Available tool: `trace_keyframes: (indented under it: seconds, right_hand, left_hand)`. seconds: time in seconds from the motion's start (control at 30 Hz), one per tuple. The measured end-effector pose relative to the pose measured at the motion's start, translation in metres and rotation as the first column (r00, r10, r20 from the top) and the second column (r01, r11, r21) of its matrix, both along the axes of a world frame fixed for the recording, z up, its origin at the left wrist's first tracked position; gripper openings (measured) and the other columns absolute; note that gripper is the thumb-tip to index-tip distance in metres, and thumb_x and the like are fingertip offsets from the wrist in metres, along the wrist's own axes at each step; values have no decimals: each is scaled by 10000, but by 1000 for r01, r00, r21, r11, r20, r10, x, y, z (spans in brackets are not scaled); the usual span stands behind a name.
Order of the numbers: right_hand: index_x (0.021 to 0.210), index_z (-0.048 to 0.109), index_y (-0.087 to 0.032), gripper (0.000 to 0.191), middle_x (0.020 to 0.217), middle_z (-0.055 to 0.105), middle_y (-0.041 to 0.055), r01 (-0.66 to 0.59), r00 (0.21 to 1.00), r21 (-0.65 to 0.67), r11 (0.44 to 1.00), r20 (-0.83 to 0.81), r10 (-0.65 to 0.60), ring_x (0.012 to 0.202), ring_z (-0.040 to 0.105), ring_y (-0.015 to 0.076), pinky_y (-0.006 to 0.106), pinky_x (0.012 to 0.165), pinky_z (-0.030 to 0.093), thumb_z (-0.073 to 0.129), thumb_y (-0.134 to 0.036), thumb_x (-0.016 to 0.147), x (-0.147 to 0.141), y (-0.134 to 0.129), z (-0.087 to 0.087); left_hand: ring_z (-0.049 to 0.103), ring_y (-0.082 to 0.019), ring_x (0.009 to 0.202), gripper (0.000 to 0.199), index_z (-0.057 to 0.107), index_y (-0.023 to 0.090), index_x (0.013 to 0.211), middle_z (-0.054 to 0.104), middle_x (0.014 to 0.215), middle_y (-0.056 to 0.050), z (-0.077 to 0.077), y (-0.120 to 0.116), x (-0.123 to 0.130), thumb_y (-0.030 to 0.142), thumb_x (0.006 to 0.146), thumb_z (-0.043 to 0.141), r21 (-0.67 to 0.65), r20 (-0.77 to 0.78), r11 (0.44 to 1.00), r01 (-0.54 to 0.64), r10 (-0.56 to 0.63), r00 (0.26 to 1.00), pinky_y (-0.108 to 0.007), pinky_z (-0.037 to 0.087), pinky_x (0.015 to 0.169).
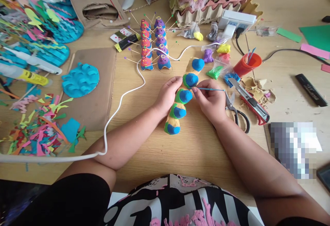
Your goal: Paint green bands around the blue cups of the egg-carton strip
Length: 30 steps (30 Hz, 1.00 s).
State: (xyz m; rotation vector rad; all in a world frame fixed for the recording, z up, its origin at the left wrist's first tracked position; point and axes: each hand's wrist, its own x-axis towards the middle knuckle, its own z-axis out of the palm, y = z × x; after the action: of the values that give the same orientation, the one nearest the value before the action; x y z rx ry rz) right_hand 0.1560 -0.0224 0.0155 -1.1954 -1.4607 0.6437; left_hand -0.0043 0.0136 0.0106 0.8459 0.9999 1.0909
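Note:
A strip of egg carton (179, 111) with several cups, coated in blue and green clay over tan card, slants above the middle of the table. My left hand (168, 93) grips the strip from its left side, with the thumb near the upper cups. Pinched in my right hand (211, 99) is a thin blue stick (208, 89). Its left end reaches the strip by the second and third cups from the top; whether it touches the clay I cannot tell. Below my right hand lie scissors (233, 107) and a red utility knife (254, 107).
Finished red (145, 47) and purple (161, 44) carton strips with pins stand at the back. A white cable (123, 97) crosses the table and my left forearm. Bagged clay (215, 71), a red cup (247, 64) and a power strip (237, 19) sit back right; paper scraps (45, 130) lie left.

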Motion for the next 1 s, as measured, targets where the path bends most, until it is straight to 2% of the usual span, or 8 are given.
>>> trace_keyframes:
  seconds: [0.3, 0.53, 0.73, 0.9, 1.0]
  right_hand:
    - [833, 677, -237, 429, 740, 663, -10, 11, 1000, 6, 1000, 10, -11, 618, 508, 119, 293, 580, 418, 775, -636, 955, -1, 0, -1]
    - [812, 681, -239, 392, 723, 652, -11, 30, 999, 15, 999, 42, -31, 614, 501, 124, 310, 588, 432, 797, -583, 959, 0, 1, -3]
    - [809, 683, -248, 356, 721, 639, -8, 40, 996, 29, 999, 78, -42, 608, 494, 131, 325, 598, 460, 791, -546, 970, 0, 1, -4]
    - [825, 687, -241, 311, 723, 640, -14, 46, 993, 42, 998, 107, -50, 627, 510, 129, 316, 620, 459, 791, -491, 978, 1, 1, -4]
    - [819, 683, -239, 275, 711, 628, -21, 48, 992, 53, 997, 114, -54, 630, 518, 127, 307, 620, 446, 794, -437, 974, 1, 1, -4]
  left_hand:
    - [742, -176, 782, 447, 679, 267, 855, 738, 780, 8, -1, 1, 0, 688, 890, 822, 29, -10, 999, 19, -18, 1000, -299, 578, 687]
    - [680, -127, 707, 403, 656, 233, 847, 728, 777, 20, 4, -2, 2, 595, 949, 801, 22, -21, 1000, 4, -4, 1000, -254, 538, 681]
    - [691, -131, 725, 355, 650, 228, 835, 726, 781, 26, 5, -3, 5, 522, 979, 787, 0, -7, 1000, -20, 20, 1000, -259, 529, 694]
    - [650, -102, 669, 294, 653, 217, 833, 710, 749, 37, 7, -3, 5, 429, 998, 772, -29, 34, 999, -28, 29, 999, -228, 509, 646]
    - [647, -92, 656, 293, 651, 213, 843, 712, 745, 39, 9, -4, 5, 430, 991, 779, -46, 43, 999, -27, 29, 999, -211, 503, 629]
